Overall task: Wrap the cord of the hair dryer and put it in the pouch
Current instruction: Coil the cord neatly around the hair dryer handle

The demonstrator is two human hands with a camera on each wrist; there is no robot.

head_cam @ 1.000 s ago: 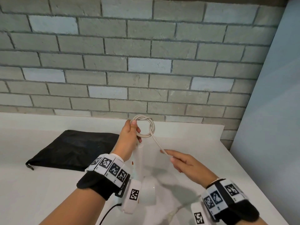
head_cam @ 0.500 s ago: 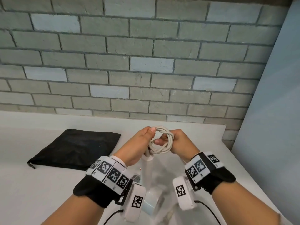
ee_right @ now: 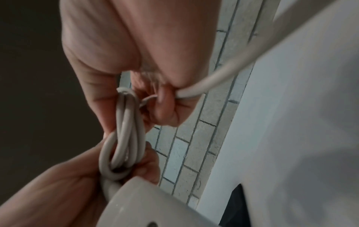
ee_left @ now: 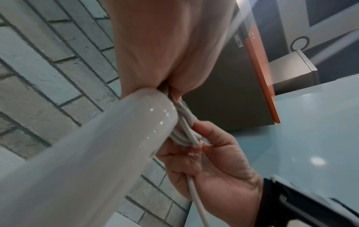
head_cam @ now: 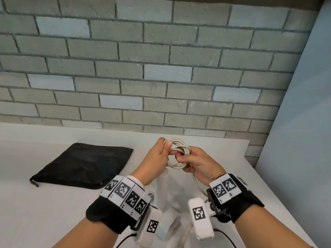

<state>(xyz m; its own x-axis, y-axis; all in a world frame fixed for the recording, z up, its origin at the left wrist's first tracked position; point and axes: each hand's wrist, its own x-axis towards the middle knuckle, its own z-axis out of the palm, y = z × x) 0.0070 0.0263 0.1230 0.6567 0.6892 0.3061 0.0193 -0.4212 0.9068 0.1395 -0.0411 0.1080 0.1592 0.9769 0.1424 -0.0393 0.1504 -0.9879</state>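
Note:
The white hair dryer (head_cam: 163, 190) hangs handle-up between my wrists, its head low near the counter. Its pale cord (head_cam: 179, 153) is gathered in several loops above the handle end. My left hand (head_cam: 158, 154) grips the coil with the thumb on top. My right hand (head_cam: 193, 161) curls round the coil's right side and the loose cord running down past the wrist. The left wrist view shows the glossy handle (ee_left: 108, 145) and the cord bundle (ee_left: 184, 130). The loops (ee_right: 126, 138) hang between both hands in the right wrist view. The black pouch (head_cam: 84, 165) lies flat on the left.
A white counter (head_cam: 44, 212) runs under my hands, backed by a grey brick wall (head_cam: 143, 68). A pale blue panel (head_cam: 304, 122) stands at the right, and the counter's right edge falls away close to my right wrist.
My right hand came up from the stretched-out cord to the coil and now holds it together with the left hand. The coil has more loops. The pouch has not moved.

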